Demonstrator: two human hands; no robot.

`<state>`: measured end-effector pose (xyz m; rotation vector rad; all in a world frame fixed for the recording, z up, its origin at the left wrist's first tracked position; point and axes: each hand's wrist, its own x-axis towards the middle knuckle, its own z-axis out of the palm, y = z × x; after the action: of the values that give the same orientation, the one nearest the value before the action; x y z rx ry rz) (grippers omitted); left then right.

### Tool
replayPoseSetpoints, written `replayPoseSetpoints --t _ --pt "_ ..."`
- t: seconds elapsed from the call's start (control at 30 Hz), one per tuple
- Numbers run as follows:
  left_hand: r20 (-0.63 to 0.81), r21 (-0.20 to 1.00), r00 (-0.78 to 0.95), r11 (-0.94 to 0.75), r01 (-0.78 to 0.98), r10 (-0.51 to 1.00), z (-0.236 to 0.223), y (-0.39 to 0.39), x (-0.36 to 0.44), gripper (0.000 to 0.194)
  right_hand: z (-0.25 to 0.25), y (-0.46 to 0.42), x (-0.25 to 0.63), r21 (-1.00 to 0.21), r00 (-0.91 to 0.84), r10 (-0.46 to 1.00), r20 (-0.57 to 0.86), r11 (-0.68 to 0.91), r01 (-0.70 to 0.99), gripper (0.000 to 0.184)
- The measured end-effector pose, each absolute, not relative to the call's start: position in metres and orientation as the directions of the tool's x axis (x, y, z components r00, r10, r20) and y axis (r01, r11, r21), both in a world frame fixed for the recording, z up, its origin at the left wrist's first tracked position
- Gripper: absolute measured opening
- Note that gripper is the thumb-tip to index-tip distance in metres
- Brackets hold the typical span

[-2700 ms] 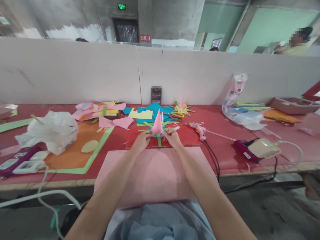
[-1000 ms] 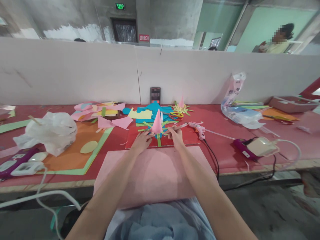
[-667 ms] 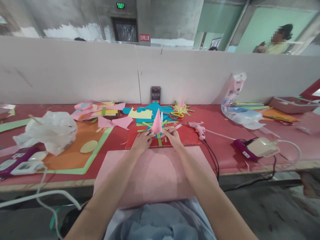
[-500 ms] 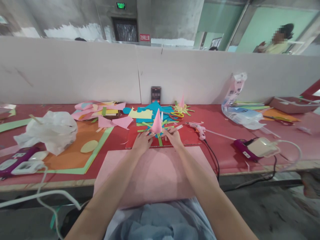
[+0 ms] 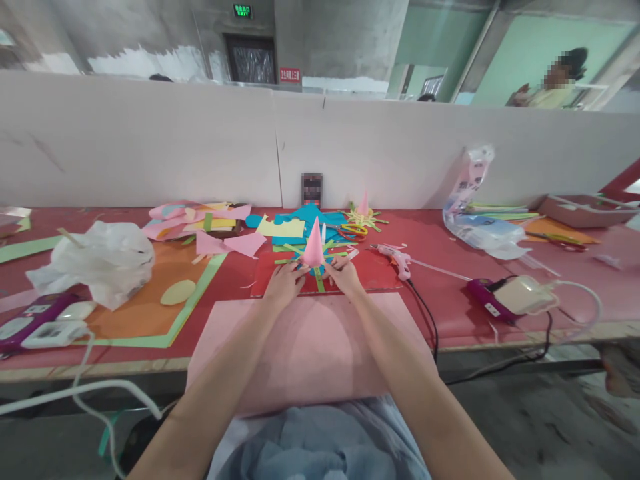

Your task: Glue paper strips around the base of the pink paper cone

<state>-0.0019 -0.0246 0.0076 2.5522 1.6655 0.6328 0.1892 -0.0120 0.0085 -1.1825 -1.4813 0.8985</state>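
The left hand [image 5: 284,283] is partly curled, its fingertips at the left of the base of a pink cone [image 5: 314,248]; the right hand [image 5: 345,277] is bent much the same way at the other side. Neither looks wide open, and whether the fingers pinch or only press is hidden. A pale strip [image 5: 353,255] shows just past the right fingers, held or loose I can't tell. The cone stands upright over a blue piece [image 5: 316,271], green strips [image 5: 321,283] spreading around it, all on a red board [image 5: 385,277]. So the cone is rolled and the strips are laid out; whether it is fixed down, or any strip is wanting, can't be seen. Behind it, to the right, a second cone [image 5: 365,203] already stands on its own ring of strips. The board's near edge lies by a pink sheet [image 5: 320,360] that overhangs the table edge [image 5: 470,345]. Room is tight behind the cone, where blue paper [image 5: 287,233] and scissors [image 5: 356,231] crowd in; to the right there is more, up to the glue gun [image 5: 401,261] by the board, its cord [image 5: 429,313] running down over the edge.
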Motion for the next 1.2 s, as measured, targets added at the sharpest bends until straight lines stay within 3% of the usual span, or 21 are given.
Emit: replayPoseSetpoints --t 0.3,0.53,0.73,1.07,1.2 --pt "0.310 0.250 0.343 -0.424 0.871 0.887 0.011 -0.026 -0.001 0.035 0.009 -0.013 0.189 -0.929 0.012 0.962 0.273 0.260 0.263 0.028" --pt "0.308 0.247 0.341 -0.420 0.873 0.888 0.012 -0.026 -0.002 0.035 0.012 -0.013 0.189 -0.962 0.018 0.971 0.238 0.233 0.144 0.029" --pt "0.340 0.265 0.337 -0.433 0.862 0.878 0.011 -0.025 -0.003 0.033 0.015 -0.015 0.190 -0.968 0.074 0.975 0.209 0.196 0.154 0.025" --pt "0.557 0.463 0.138 -0.443 0.767 0.819 0.023 -0.025 -0.006 0.028 0.018 -0.015 0.189 -0.975 0.118 0.970 0.212 0.202 0.093 0.031" --pt "0.495 0.471 0.114 -0.376 0.798 0.861 0.020 -0.022 -0.008 0.034 0.018 -0.015 0.188 -0.980 0.096 0.976 0.197 0.194 0.039 0.030"
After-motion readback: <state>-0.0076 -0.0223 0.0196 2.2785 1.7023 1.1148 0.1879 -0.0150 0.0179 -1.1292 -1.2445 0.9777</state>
